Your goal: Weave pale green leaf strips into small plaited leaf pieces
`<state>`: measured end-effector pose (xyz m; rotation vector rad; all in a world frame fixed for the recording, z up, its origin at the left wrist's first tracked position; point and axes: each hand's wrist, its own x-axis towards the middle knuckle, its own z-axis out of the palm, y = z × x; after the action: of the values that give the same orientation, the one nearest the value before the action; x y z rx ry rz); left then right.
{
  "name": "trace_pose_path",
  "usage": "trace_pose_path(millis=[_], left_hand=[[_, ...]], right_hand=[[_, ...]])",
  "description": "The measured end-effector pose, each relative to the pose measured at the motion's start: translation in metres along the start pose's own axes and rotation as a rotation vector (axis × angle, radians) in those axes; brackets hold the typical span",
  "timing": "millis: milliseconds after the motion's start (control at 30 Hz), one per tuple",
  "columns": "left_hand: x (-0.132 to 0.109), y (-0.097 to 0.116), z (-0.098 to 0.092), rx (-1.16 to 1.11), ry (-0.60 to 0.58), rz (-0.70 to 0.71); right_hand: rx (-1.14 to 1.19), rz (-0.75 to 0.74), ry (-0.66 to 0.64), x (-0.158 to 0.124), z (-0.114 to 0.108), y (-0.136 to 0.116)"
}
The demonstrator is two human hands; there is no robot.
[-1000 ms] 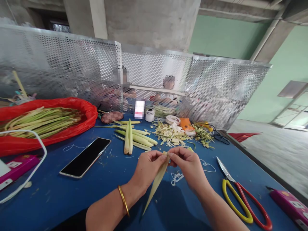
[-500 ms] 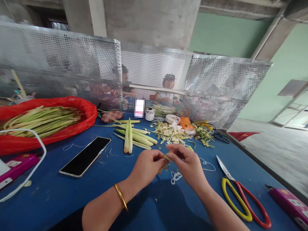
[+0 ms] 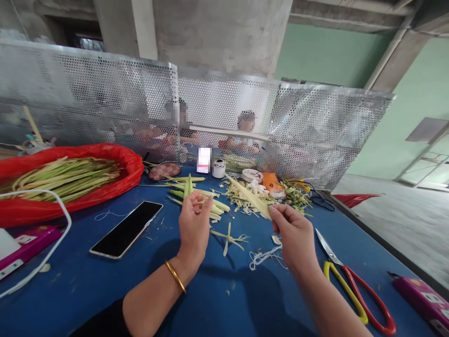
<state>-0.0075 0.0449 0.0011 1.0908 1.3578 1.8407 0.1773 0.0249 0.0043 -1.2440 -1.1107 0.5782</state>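
My right hand (image 3: 296,231) pinches one end of a long, pale yellow leaf strip (image 3: 250,195), which points up and left over a heap of trimmings (image 3: 242,203). My left hand (image 3: 194,220) is raised with its fingers loosely bent and thumb apart; I see nothing held in it. Behind it a green split stalk (image 3: 188,185) and several pale green stalks (image 3: 219,206) are partly hidden. Between my hands a small star-shaped piece of leaf strips (image 3: 229,238) lies on the blue table (image 3: 224,285). White string (image 3: 261,257) lies beside my right hand.
Scissors with yellow and red handles (image 3: 351,281) lie at right, near a purple power strip (image 3: 423,297). A black phone (image 3: 128,229) and a red bag of leaves (image 3: 131,161) are at left. A perforated metal screen (image 3: 224,103) stands behind, with people beyond it.
My hands were together over a small leaf piece and are now apart. The star-shaped piece lies on the table, and my right hand has a leaf strip.
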Motion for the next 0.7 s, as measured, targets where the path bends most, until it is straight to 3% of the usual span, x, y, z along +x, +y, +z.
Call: trace_pose_path(millis=[133, 200, 367, 533, 600, 700], left_hand=[[-0.024, -0.004, 0.008, -0.075, -0.513, -0.369], [-0.036, -0.003, 0.009, -0.112, -0.626, -0.44], [-0.04, 0.0, 0.008, -0.109, -0.49, -0.464], [-0.03, 0.003, 0.005, -0.18, -0.488, -0.475], [-0.026, 0.002, 0.005, -0.186, -0.477, -0.469], [-0.022, 0.002, 0.004, -0.157, -0.46, -0.456]], right_hand=[[-0.011, 0.019, -0.049, -0.015, 0.012, 0.0], [-0.07, -0.009, -0.121, -0.026, 0.019, 0.0], [-0.104, -0.02, -0.257, -0.041, 0.029, 0.003], [0.006, 0.024, -0.422, -0.041, 0.029, 0.005], [-0.062, -0.111, -0.432, -0.037, 0.024, 0.005], [-0.215, -0.435, -0.383, -0.03, 0.016, 0.003]])
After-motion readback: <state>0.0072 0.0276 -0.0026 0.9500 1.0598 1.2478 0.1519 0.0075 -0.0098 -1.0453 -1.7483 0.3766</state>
